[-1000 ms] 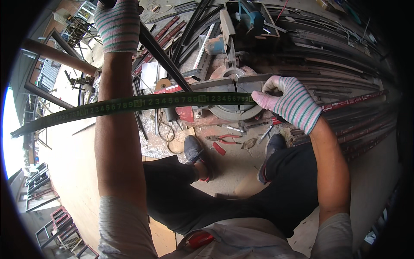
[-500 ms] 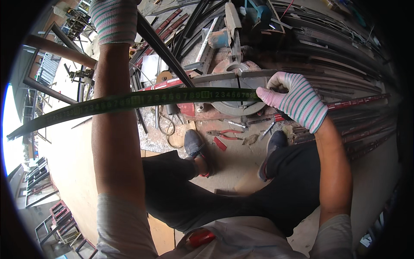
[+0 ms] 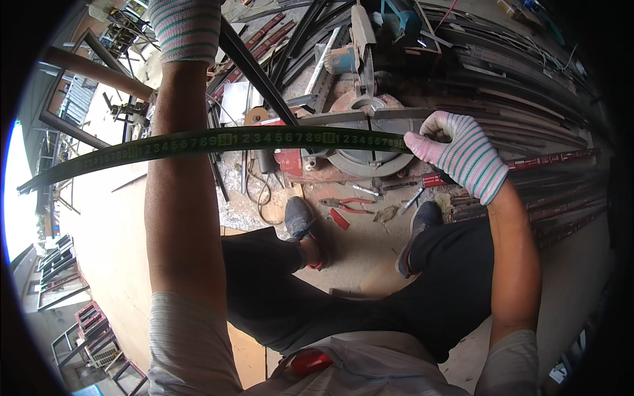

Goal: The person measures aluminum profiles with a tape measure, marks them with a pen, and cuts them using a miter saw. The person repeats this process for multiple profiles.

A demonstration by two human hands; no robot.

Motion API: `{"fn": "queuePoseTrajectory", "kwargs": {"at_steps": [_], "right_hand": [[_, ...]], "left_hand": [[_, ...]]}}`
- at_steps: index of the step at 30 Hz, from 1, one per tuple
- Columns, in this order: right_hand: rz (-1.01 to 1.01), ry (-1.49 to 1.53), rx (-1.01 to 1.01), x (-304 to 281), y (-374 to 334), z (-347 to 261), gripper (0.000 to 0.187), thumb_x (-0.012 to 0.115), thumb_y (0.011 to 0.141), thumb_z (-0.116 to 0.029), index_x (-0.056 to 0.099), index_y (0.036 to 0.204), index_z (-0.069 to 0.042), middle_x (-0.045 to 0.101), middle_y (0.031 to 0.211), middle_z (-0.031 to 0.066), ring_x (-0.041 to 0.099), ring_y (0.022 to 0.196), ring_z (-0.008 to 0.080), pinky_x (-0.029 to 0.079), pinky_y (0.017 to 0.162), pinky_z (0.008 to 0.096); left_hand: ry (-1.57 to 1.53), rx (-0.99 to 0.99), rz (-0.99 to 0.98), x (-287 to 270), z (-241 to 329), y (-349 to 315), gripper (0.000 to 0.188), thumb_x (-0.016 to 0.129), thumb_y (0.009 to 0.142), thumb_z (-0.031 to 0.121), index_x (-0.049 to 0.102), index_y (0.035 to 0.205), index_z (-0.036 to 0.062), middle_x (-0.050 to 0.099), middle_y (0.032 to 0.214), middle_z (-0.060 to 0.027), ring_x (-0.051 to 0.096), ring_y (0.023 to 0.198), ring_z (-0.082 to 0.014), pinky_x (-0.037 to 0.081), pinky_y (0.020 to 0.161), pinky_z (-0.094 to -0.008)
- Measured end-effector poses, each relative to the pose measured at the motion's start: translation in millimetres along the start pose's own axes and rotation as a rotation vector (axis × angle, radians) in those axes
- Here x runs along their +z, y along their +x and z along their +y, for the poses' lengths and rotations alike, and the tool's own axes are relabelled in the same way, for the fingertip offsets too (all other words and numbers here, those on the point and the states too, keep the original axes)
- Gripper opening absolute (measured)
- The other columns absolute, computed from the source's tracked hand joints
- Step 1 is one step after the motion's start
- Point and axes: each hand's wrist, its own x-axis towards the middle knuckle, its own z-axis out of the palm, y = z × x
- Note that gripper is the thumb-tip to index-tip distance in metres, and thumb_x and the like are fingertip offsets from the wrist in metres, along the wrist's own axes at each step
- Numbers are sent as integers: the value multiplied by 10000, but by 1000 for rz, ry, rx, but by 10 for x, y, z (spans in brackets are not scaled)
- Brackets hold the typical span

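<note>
At the right, over the saw, the right hand (image 3: 462, 155) in a striped glove is closed on one end of a green tape (image 3: 218, 142), thumb and fingers pinching it. The tape runs from that hand leftward across the view, passing over the left forearm, and bows down to its far-left end near the rim. The left hand (image 3: 185, 26), also gloved, is raised at the far top edge; only its wrist and cuff show, so I cannot tell whether it is open or gripping anything. A dark steel bar (image 3: 257, 76) slants from near that hand down toward the saw.

Beneath the tape sits a chop saw (image 3: 363, 142) with its round base and a metal strip lying across it. On the floor just near the saw lie red-handled pliers (image 3: 343, 206) and a screwdriver (image 3: 413, 198). The person's two shoes (image 3: 300, 221) stand on the concrete, one each side of the pliers, with dark trousers below. Far and right of the saw, long metal sections (image 3: 515, 72) are stacked. At the left stand steel frames (image 3: 59, 284).
</note>
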Motion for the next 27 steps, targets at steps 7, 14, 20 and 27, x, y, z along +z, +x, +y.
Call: {"fn": "queuePoseTrajectory", "kwargs": {"at_steps": [7,14,20,27], "right_hand": [[0,-19,-75,28,40,46,375,851,869,-371,701,869,-27,691,728,40,594,650,96,512,604,282],[-17,47,-98,33,17,101,357,841,885,-352,660,851,-46,658,708,21,575,592,63,495,523,251],[-43,81,-99,53,-56,-9,332,841,889,-313,658,837,-40,673,710,32,612,623,75,524,567,255],[-28,-95,-159,41,-164,32,336,859,858,-324,676,807,-46,632,729,21,543,703,90,489,664,280]], "left_hand": [[105,-12,2,-49,86,0,132,650,971,183,621,934,60,556,688,5,512,547,-111,445,508,-272],[138,132,-115,-80,287,-83,132,649,973,172,649,1040,58,556,719,25,511,571,-86,439,517,-262],[277,240,-289,-181,224,-350,89,628,966,79,619,1053,63,499,776,71,463,685,-40,397,592,-219],[562,210,-721,-283,-68,-955,352,691,937,117,569,1255,33,676,892,-103,699,811,-209,562,718,-349]]}}
